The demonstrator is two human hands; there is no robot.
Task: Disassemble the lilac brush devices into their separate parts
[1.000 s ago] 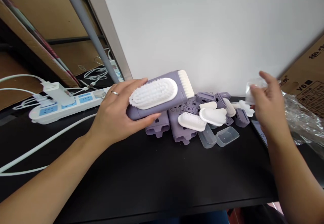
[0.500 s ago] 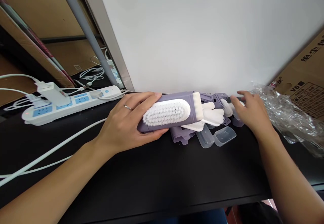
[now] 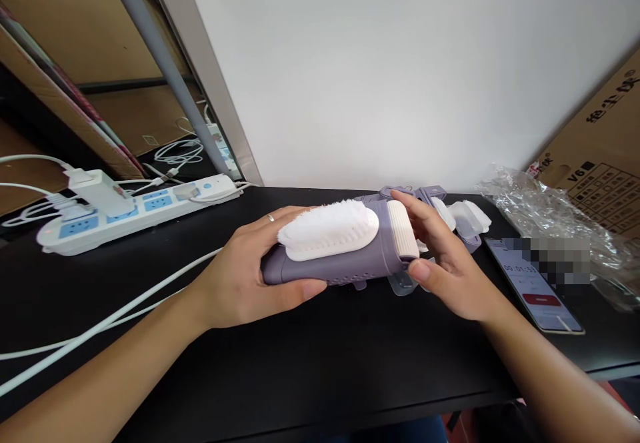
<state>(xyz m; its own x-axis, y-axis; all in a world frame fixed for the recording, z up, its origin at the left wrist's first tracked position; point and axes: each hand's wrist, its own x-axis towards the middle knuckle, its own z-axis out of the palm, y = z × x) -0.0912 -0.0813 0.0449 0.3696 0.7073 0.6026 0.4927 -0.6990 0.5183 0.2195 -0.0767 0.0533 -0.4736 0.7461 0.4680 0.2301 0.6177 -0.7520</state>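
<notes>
A purple cleaning brush point(image 3: 345, 271) with a white bristle pad point(image 3: 327, 229) on its upper face lies crosswise between my hands. Its right end is a cream ribbed cap point(image 3: 401, 229). My left hand point(image 3: 245, 269) is wrapped round the left end, thumb along the near side. At the ribbed end, the thumb and fingers of my right hand point(image 3: 450, 266) close on the brush from both sides. Behind it, partly hidden, lie purple parts point(image 3: 433, 195), white brush heads point(image 3: 473, 215) and a clear plastic box point(image 3: 403, 285).
A white power strip point(image 3: 145, 213) with plugs and cables stands at the left. To the right are a phone point(image 3: 537, 296) with its screen lit, crumpled clear plastic wrap point(image 3: 530, 209) and a cardboard box point(image 3: 595, 143). A white panel point(image 3: 375, 76) rises behind the black table point(image 3: 320, 369).
My right hand has moved left from the loose parts onto the ribbed end of the brush. The brush has tilted, turning its bristles upward. The phone now shows at the right.
</notes>
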